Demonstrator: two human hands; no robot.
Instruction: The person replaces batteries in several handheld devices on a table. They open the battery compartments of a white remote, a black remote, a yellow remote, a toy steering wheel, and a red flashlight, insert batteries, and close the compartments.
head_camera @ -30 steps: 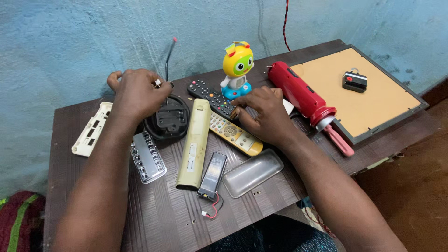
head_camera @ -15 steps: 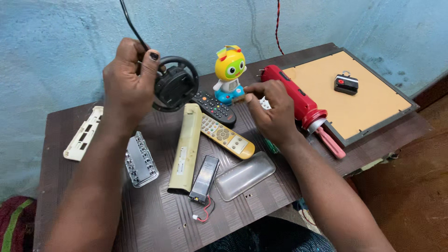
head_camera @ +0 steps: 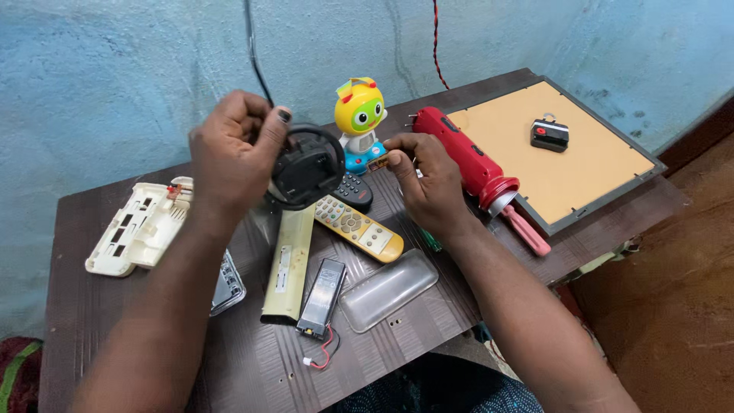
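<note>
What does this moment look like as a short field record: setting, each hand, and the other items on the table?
setting: dark wooden table against a blue wall
left hand: raised above the table, gripping a round black device with a black cable running upward
right hand: low over the table, pinching a small object I cannot identify
near right hand: red torch-like tool, yellow toy robot
on table: yellow remote, black remote, battery pack, clear cover, white plastic shell, framed board
</note>
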